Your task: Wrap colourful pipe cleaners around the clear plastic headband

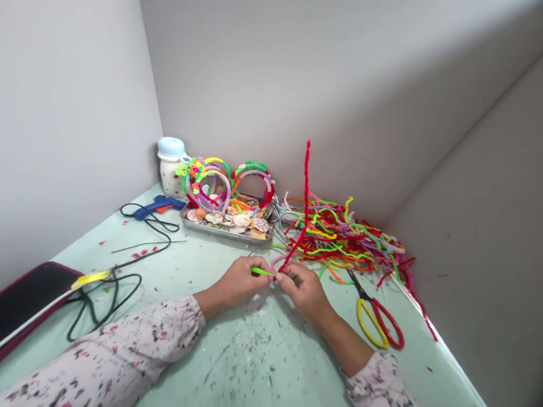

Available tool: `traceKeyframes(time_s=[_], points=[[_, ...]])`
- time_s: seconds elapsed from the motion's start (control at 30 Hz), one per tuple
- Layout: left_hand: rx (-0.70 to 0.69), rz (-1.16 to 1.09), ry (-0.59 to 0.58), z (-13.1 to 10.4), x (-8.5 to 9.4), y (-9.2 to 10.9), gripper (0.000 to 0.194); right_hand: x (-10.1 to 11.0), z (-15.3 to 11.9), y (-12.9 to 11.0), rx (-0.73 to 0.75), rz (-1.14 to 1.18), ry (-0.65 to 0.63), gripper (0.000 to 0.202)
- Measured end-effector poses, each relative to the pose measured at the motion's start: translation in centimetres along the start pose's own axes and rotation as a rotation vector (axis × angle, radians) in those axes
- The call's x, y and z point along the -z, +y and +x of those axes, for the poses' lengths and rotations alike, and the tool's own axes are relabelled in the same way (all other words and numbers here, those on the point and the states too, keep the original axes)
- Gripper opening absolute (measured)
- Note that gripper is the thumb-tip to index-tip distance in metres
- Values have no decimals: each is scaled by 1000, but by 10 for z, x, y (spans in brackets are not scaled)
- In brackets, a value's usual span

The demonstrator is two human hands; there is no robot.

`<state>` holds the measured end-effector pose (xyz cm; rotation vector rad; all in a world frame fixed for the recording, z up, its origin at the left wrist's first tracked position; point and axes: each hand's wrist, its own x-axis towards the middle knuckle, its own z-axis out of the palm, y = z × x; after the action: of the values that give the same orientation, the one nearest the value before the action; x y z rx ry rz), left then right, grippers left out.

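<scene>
My left hand (240, 281) pinches a short green pipe cleaner (262, 271) at the middle of the table. Fingertips of my right hand (304, 289) meet it there, closed on the lower end of a long red pipe cleaner (305, 194) that stands up and leans slightly. A pale pink strand (276, 260) curls up between the two hands. The exact join between the strands is hidden by the fingertips.
Behind my hands, a metal tray (221, 231) holds shells and colourful hoops (213, 189). Pipe cleaners (345, 232) are heaped at the back right, near scissors (376, 314). A blue glue gun (157, 206), cable and white jar (171, 166) are left.
</scene>
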<state>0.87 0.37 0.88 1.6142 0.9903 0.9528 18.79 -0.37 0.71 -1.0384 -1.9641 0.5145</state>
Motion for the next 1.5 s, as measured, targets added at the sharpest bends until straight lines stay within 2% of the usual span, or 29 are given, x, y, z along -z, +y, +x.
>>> traceKeyframes(time_s=[0.23, 0.47, 0.77, 1.13, 1.5], points=[[48, -11, 6, -2, -1, 2, 11, -1, -2, -2, -94, 78, 30, 14], [16, -12, 12, 0, 0, 0, 12, -1, -1, -2, -151, 139, 44, 17], [10, -15, -4, -2, 0, 3, 24, -2, -2, 1, -142, 157, -2, 17], [57, -41, -32, -1, -1, 0, 18, -1, -1, -2, -188, 177, -33, 18], [38, -26, -56, -2, -1, -2, 18, -3, 0, 0, -188, 183, -51, 18]])
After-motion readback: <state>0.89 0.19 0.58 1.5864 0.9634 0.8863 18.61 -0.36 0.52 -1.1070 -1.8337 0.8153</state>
